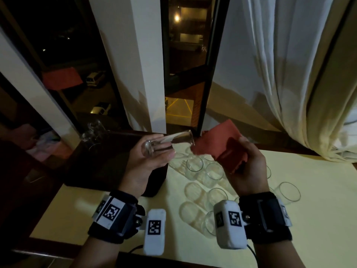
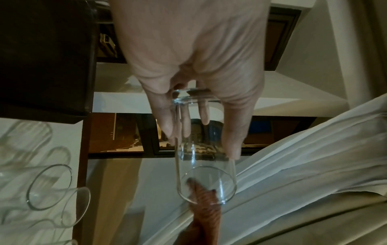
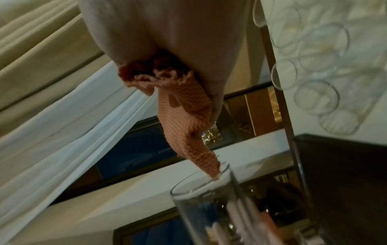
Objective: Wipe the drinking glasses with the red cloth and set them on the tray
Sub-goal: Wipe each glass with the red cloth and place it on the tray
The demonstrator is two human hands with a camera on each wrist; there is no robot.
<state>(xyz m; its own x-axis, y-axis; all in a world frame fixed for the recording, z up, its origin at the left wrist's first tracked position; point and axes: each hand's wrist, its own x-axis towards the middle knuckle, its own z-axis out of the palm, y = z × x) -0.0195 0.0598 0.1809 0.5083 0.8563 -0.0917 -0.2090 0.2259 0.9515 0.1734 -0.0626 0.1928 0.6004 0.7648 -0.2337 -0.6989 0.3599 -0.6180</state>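
My left hand grips a clear drinking glass on its side above the table, mouth pointing right. In the left wrist view my fingers wrap the glass. My right hand holds the red cloth bunched, one corner touching the glass's rim. The cloth hangs from my right palm; its tip sits at the glass mouth. The dark tray lies under my left hand, with one glass at its far left corner.
Several clear glasses lie on the cream tabletop below and between my hands. A white curtain hangs at the right. Dark window panes and white pillars stand behind the table. A cable runs off the front edge.
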